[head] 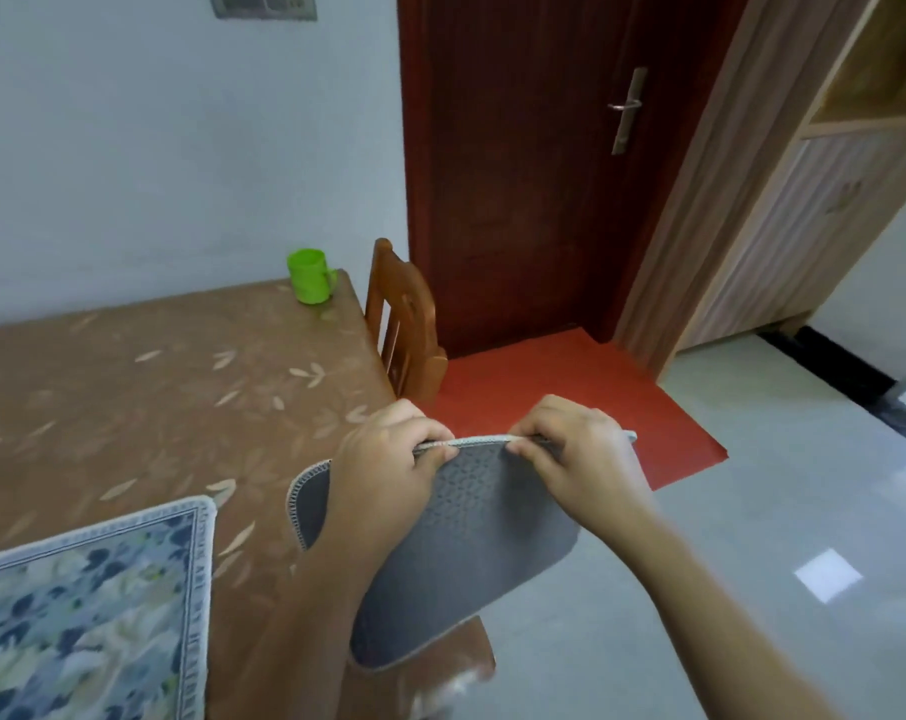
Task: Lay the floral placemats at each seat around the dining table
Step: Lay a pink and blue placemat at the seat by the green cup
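A table (264, 356) wore a glossy brown cover (103, 397) printed with pale leaves. A green cup (310, 277) stood upright near its far right corner; a blue floral placemat (87, 605) with a pale patterned border lay flat at the near left, well apart from the cup.

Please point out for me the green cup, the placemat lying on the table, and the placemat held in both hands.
cup (310, 277): head view, on its side wall.
laid placemat (92, 615): head view, on its floral top face.
held placemat (471, 553): head view, on its grey underside.
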Motion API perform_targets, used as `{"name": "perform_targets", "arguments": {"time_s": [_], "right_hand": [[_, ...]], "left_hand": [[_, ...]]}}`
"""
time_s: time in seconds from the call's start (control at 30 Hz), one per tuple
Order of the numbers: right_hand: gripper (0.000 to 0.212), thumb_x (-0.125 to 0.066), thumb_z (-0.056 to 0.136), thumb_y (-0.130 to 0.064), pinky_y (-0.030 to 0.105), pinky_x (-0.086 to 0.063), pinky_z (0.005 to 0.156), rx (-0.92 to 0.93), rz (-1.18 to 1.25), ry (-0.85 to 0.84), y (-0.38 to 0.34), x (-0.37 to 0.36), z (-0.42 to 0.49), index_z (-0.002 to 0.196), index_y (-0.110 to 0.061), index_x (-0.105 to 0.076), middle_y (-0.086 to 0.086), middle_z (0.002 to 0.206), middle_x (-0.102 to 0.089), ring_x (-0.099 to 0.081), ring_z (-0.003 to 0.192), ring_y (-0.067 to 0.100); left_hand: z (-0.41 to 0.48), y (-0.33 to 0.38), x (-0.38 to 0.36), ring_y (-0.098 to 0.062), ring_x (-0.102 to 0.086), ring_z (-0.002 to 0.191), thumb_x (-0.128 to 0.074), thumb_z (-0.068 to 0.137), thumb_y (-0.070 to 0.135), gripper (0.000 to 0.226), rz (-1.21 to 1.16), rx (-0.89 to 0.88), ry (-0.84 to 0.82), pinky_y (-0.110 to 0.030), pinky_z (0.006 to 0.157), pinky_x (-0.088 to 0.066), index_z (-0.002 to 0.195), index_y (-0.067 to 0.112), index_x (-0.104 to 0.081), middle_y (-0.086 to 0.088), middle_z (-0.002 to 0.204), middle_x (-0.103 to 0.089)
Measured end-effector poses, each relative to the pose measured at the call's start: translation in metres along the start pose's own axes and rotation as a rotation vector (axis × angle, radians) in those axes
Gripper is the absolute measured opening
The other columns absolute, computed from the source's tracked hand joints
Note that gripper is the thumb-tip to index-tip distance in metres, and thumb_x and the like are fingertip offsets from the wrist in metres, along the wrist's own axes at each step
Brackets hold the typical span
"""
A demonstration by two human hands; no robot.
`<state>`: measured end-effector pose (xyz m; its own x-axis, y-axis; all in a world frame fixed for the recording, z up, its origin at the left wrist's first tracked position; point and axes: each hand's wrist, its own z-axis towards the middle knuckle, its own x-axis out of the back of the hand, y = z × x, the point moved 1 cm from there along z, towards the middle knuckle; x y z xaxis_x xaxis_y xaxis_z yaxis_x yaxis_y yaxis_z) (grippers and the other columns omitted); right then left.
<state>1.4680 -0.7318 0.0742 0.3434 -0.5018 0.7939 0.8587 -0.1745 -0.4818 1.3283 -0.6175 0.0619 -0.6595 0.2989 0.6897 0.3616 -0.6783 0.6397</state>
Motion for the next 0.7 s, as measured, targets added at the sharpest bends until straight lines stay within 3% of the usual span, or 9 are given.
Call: {"name": "perform_targets", "arguments": {"time_s": [0.13, 0.3, 0.43, 0.6, 0.7], "right_hand": [[0.005, -0.068, 0.078, -0.013, 0.036, -0.047, 0.069, 0.085, 0.044, -0.061, 0.001, -0.022, 0.049, 0.074, -0.016, -0.067, -0.006, 0.077, -0.063, -0.059, 0.075, 0.014], [0.006, -0.069, 0.077, -0.011, 0.036, -0.047, 0.068, 0.171, 0.120, -0.140, 0.009, -0.043, 0.092, 0.074, -0.016, -0.067, -0.005, 0.076, -0.064, -0.059, 0.073, 0.015], [0.002, -0.069, 0.077, -0.011, 0.038, -0.048, 0.069, 0.281, 0.184, -0.238, 0.017, -0.061, 0.124, 0.076, -0.011, -0.068, 0.001, 0.077, -0.065, -0.059, 0.073, 0.018], [0.008, -0.070, 0.077, -0.009, 0.016, -0.040, 0.064, 0.432, 0.319, -0.348, 0.038, -0.074, 0.155, 0.077, -0.016, -0.068, -0.019, 0.072, -0.053, -0.053, 0.069, 0.004], [0.010, -0.070, 0.076, -0.007, 0.013, -0.038, 0.064, 0.534, 0.365, -0.434, 0.055, -0.073, 0.173, 0.078, -0.017, -0.068, -0.028, 0.070, -0.046, -0.051, 0.069, 0.000]], "left_hand": [[0.025, -0.024, 0.011, -0.009, -0.049, 0.076, -0.067, 0.078, 0.014, 0.007, 0.047, 0.069, 0.079, -0.025, 0.068, -0.035, 0.074, 0.019, -0.069, 0.012, 0.075, -0.054], [0.038, -0.040, 0.015, -0.019, -0.054, 0.075, -0.069, 0.077, 0.012, 0.004, 0.094, 0.141, 0.150, -0.038, 0.065, -0.044, 0.076, 0.016, -0.069, 0.000, 0.077, -0.061], [0.046, -0.051, 0.011, -0.020, -0.056, 0.075, -0.069, 0.077, 0.016, 0.006, 0.194, 0.284, 0.234, -0.036, 0.064, -0.044, 0.083, 0.015, -0.071, 0.001, 0.078, -0.061], [0.058, -0.041, -0.006, -0.013, -0.048, 0.070, -0.073, 0.073, 0.016, 0.005, 0.332, 0.416, 0.358, -0.025, 0.061, -0.029, 0.077, 0.018, -0.071, 0.014, 0.068, -0.047], [0.062, -0.026, -0.022, -0.013, -0.049, 0.068, -0.072, 0.074, 0.017, 0.003, 0.375, 0.510, 0.426, -0.029, 0.062, -0.034, 0.075, 0.018, -0.070, 0.012, 0.069, -0.049]]}}
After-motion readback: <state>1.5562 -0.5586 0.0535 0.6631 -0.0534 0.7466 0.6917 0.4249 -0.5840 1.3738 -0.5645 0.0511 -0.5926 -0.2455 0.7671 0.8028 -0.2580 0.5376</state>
